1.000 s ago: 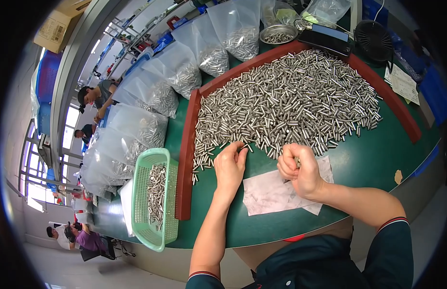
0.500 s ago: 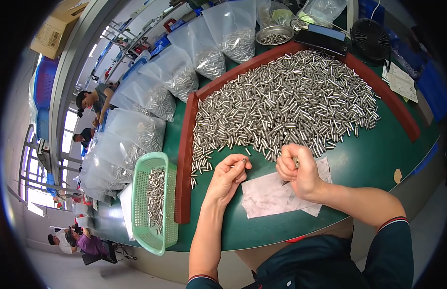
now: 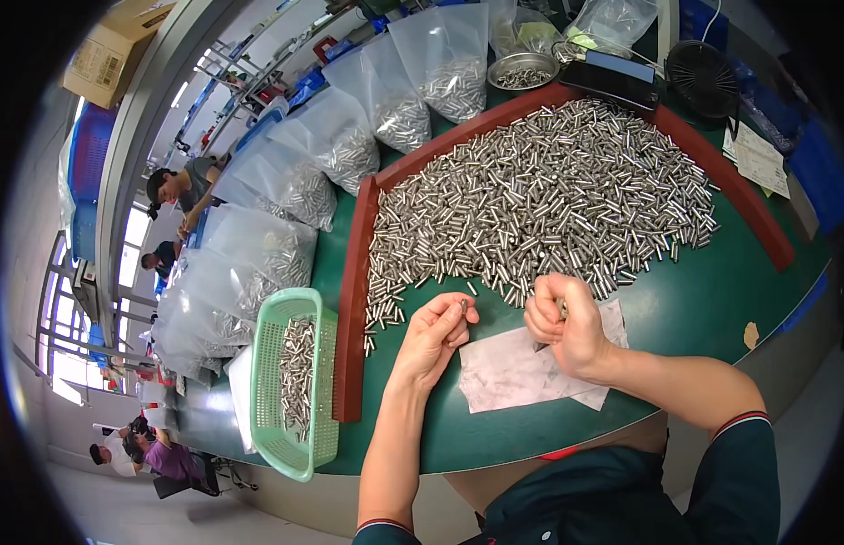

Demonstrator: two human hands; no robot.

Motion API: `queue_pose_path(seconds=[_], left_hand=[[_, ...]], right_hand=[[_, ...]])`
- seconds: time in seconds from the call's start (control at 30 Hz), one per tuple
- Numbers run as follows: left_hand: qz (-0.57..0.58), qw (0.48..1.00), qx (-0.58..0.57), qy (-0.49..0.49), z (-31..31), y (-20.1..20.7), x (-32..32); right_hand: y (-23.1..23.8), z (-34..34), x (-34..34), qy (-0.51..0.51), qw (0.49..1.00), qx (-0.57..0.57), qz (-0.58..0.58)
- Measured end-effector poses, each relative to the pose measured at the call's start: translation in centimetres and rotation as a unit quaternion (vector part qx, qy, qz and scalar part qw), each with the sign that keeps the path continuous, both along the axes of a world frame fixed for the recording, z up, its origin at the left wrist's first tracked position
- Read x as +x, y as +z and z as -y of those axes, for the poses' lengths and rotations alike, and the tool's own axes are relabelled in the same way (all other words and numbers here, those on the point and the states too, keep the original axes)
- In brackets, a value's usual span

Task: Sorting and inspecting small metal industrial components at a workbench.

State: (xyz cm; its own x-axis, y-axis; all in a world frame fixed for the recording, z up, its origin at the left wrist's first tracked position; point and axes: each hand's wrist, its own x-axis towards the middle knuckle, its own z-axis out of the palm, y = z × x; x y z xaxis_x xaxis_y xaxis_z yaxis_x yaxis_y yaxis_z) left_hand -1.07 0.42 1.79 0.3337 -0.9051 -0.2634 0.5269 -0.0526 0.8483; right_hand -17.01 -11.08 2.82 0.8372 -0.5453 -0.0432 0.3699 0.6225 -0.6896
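A broad pile of small silvery metal pins [image 3: 540,191] covers the green tabletop in front of me. My left hand [image 3: 436,331] is closed in a pinch at the pile's near edge, with one metal pin [image 3: 464,307] upright between thumb and forefinger. To its right, my right hand [image 3: 567,325] is curled into a loose fist above a stained, pale cloth [image 3: 508,371]. A bit of metal shows inside that fist, seemingly more pins, but the fingers hide most of it.
Dark red rails [image 3: 351,309] border the pile. Left of them stands a light green basket [image 3: 327,436] with pins inside. Clear bags [image 3: 354,145] of pins line the far left. At the back are a metal bowl [image 3: 522,73], a phone [image 3: 613,82] and a black fan [image 3: 702,77]. Other people sit farther left.
The whole view has shifted very slightly. Both hands keep nearly the same place and the same closed grip.
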Motion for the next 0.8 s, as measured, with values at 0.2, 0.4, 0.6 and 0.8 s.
queue_pose_path(seconds=[0.2, 0.4, 0.6, 0.8], left_hand=[[-0.002, 1.0, 0.007, -0.002, -0.2, 0.1, 0.0], [0.132, 0.989, 0.047, -0.047, -0.4, 0.9, -1.2], [0.582, 0.8, 0.099, -0.107, -0.4, 1.7, -5.6], [0.615, 0.774, 0.112, -0.099, 0.0, 1.4, -5.7]], right_hand=[[0.0, -0.1, -0.1, 0.0, 1.0, 0.002, 0.0], [-0.2, -0.2, -0.1, 0.0, 1.0, 0.003, 0.002], [0.1, 0.1, -0.1, -0.006, 0.998, -0.01, 0.061], [-0.8, 0.0, 0.2, 0.012, 0.998, 0.008, 0.068]])
